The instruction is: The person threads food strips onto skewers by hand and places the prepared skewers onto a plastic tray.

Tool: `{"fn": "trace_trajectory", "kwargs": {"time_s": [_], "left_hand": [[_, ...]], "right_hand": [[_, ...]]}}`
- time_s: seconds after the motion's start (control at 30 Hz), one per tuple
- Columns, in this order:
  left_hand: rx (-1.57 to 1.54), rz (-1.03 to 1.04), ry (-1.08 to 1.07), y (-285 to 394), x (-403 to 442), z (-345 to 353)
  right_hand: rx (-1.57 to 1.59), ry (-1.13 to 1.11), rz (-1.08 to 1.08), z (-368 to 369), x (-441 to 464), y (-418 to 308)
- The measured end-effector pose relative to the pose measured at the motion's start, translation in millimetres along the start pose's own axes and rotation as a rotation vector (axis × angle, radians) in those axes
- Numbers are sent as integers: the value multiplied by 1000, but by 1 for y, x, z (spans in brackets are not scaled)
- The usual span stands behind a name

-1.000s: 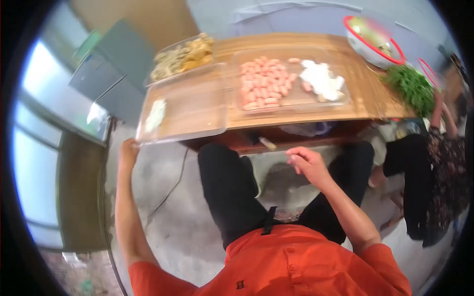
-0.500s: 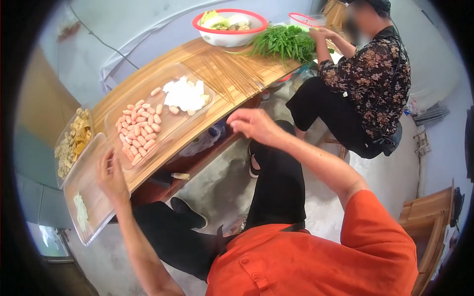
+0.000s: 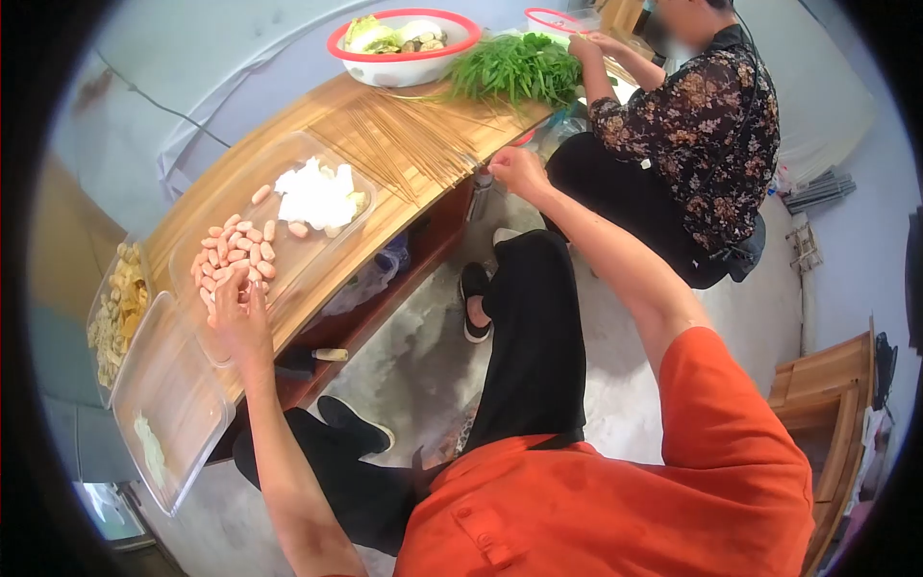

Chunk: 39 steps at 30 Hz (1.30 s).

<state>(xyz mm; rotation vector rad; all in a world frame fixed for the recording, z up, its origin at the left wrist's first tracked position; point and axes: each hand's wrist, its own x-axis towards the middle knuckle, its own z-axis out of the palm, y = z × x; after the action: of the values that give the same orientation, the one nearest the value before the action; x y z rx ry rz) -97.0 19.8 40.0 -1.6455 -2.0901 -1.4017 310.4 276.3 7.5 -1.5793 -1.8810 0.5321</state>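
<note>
My left hand [image 3: 242, 322] is over the near end of a clear plastic tray, its fingers curved and apart at a pile of small pink sausages [image 3: 234, 245]. The fingertips reach the sausages, and some of them are hidden behind the hand. White pieces of food [image 3: 315, 195] lie at the tray's far end. My right hand [image 3: 521, 175] is at the table's front edge, beside the ends of a spread of thin wooden skewers [image 3: 404, 135]. Its fingers are pinched together; what is between them, if anything, is too small to make out.
A second clear tray [image 3: 197, 413] with a pale green strip overhangs the near table edge. Behind it stands a container of yellowish food pieces [image 3: 120, 308]. A red-rimmed bowl [image 3: 404, 69] of vegetables and leafy greens [image 3: 514, 69] sit farther along. A person [image 3: 687, 144] sits at right.
My left hand has moved from above the second tray to the sausages. My right hand has reached forward to the skewer ends. The whole view has shifted slightly.
</note>
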Motion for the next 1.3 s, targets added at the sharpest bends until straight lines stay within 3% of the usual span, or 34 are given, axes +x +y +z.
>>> {"fn": "trace_trajectory", "kwargs": {"time_s": [0.3, 0.53, 0.6, 0.8, 1.3], "left_hand": [[-26, -102, -5, 1, 0, 3], [-12, -71, 3, 1, 0, 2], [-40, -71, -1, 1, -1, 2], [-36, -112, -14, 5, -1, 1], [-63, -112, -32, 1, -1, 1]], "right_hand": [[278, -118, 250, 30, 16, 3], [321, -45, 260, 38, 20, 4], [603, -6, 371, 38, 20, 6], [813, -65, 622, 35, 13, 1], [1042, -144, 712, 39, 4, -4]]}}
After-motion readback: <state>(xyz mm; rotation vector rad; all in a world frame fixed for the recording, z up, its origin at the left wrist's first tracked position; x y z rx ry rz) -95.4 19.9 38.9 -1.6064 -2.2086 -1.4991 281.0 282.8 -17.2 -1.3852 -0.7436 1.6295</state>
